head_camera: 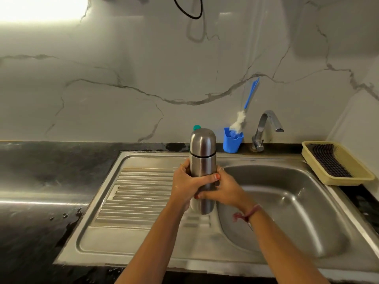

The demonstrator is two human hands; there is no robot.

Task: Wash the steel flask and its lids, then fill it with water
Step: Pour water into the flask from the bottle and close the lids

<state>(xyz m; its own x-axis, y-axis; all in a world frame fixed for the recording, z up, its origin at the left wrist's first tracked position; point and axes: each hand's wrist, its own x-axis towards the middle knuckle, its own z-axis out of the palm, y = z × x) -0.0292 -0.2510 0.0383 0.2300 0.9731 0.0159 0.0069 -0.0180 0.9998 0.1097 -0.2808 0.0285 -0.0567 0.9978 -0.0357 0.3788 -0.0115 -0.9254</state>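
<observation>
Flask: The steel flask [202,160] stands up straight in the air, held over the edge where the ribbed draining board [143,193] meets the sink bowl [287,201]. Its cap [203,141] is on top, above a dark ring.
Left hand: The left hand [187,184] wraps around the middle of the flask, thumb across the front. It has a firm hold.
Right hand: The right hand [222,189] wraps around the flask a bit lower, from the 3 o'clock side. Its fingers curl round the body too.
Step now: I think this is the very start. The flask looks dry and closed, and no water runs from the tap [266,128].
Next move: One hand should keep the body steady while the other goes up to the cap and twists it off. Then the lid under it can come out, though I cannot see that one.
Washing tools: A bottle brush [246,111] stands in a blue cup [232,142] at 1 o'clock from the flask. The tap is just past it, toward 2 o'clock.
Other things: A green bottle top [196,127] peeks out behind the flask at 12 o'clock. A yellow basket [320,177] with a dark cloth [328,160] sits at 3 o'clock, well apart.
</observation>
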